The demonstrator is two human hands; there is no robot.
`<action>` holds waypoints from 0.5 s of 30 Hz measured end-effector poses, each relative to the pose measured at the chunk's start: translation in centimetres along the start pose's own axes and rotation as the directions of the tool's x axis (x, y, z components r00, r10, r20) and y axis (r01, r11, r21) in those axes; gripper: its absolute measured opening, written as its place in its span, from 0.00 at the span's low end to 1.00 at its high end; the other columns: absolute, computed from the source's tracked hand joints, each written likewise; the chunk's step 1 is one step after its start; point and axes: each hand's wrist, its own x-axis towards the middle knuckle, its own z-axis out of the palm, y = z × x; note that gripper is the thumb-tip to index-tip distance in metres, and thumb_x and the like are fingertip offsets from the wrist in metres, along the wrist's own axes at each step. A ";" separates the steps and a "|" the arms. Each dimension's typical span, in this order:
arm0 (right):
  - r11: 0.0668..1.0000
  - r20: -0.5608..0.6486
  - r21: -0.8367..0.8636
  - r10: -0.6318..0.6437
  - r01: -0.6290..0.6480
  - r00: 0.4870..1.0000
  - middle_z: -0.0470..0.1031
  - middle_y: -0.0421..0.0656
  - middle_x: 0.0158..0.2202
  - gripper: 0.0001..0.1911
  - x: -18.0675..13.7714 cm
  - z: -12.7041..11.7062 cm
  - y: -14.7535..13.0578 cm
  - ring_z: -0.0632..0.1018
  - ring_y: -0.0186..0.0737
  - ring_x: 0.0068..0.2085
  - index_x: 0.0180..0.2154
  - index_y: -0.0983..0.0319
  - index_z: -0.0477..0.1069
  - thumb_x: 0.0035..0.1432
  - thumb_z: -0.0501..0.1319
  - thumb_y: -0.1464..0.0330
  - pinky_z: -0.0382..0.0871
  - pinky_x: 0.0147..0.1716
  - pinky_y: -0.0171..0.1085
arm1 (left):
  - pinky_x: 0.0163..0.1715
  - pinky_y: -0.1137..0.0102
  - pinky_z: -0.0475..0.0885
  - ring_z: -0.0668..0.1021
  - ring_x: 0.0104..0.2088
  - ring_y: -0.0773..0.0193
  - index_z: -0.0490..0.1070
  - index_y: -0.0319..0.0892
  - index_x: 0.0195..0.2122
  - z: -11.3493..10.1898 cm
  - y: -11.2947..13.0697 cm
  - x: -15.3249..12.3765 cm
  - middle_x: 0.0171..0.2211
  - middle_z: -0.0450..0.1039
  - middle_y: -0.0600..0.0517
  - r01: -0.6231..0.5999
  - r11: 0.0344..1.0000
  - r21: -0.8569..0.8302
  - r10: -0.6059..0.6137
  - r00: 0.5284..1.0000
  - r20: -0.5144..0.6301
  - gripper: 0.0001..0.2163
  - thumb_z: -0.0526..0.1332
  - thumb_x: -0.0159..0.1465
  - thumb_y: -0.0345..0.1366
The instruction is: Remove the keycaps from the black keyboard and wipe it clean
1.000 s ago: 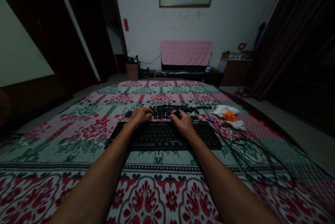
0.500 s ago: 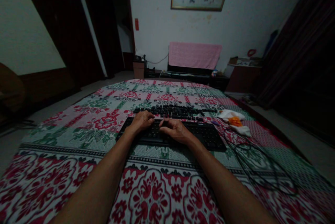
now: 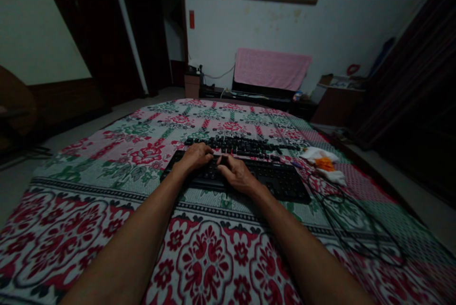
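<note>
A black keyboard (image 3: pixel 281 182) lies across the patterned cloth, and bare patches show among its keys. My left hand (image 3: pixel 196 156) rests over its left half, the fingers loosely bent and a little apart at the tips. My right hand (image 3: pixel 239 173) is close beside it above the middle of the keyboard. Its thumb and forefinger come together around something small and dark, perhaps a keycap, too dim to make out. Just behind the keyboard, several loose black keycaps (image 3: pixel 245 145) are spread in rows.
White tissue (image 3: pixel 333 176) with an orange item (image 3: pixel 324 164) lies right of the keyboard. A purple pen-like thing (image 3: pixel 296 165) is near it. Looped black cable (image 3: pixel 356 243) runs over the cloth (image 3: pixel 210 257). Beyond stands a low cabinet with a pink towel (image 3: pixel 272 68).
The camera view has tipped down slightly and shifted left. My right hand's fingers have lifted and turned a little above the keys; my left hand stays on the keyboard.
</note>
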 end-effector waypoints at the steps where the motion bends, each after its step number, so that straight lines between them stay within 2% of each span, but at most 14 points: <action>1: 0.999 -0.036 0.016 0.034 -0.034 0.999 0.66 0.38 0.26 0.07 0.0 0.2 0.2 0.67 0.33 0.28 0.35 0.61 0.66 0.56 0.52 0.67 0.61 0.30 0.31 | 0.41 0.72 0.66 0.75 0.41 0.59 0.75 0.45 0.42 0.0 0.0 0.0 0.39 0.76 0.50 0.001 1.000 0.004 -0.001 1.000 0.001 0.15 0.54 0.57 0.37; 10: 0.939 -0.165 0.310 0.204 -0.146 0.965 0.68 0.37 0.27 0.10 0.1 0.0 1.7 0.67 0.32 0.26 0.36 0.60 0.63 0.54 0.53 0.62 0.63 0.27 0.31 | 0.43 0.71 0.66 0.75 0.43 0.58 0.75 0.45 0.43 0.1 -0.2 0.2 0.42 0.76 0.49 0.008 1.000 0.025 -0.008 1.000 -0.002 0.16 0.53 0.57 0.37; 13: 0.923 -0.171 0.355 0.221 -0.149 0.960 0.67 0.37 0.27 0.10 0.2 -0.2 1.9 0.67 0.31 0.25 0.35 0.60 0.63 0.54 0.53 0.61 0.63 0.26 0.30 | 0.43 0.72 0.66 0.74 0.43 0.60 0.74 0.44 0.44 -0.5 0.0 0.0 0.42 0.75 0.50 -0.026 0.998 -0.064 0.025 1.000 -0.012 0.16 0.54 0.56 0.35; 15: 0.922 -0.213 0.361 0.228 -0.140 0.950 0.67 0.37 0.27 0.10 0.3 -0.4 2.1 0.67 0.31 0.25 0.36 0.60 0.62 0.55 0.53 0.62 0.63 0.25 0.30 | 0.39 0.74 0.66 0.74 0.40 0.62 0.74 0.43 0.45 -0.9 0.3 -0.1 0.40 0.76 0.51 -0.067 0.975 -0.211 0.071 0.997 0.015 0.17 0.55 0.54 0.34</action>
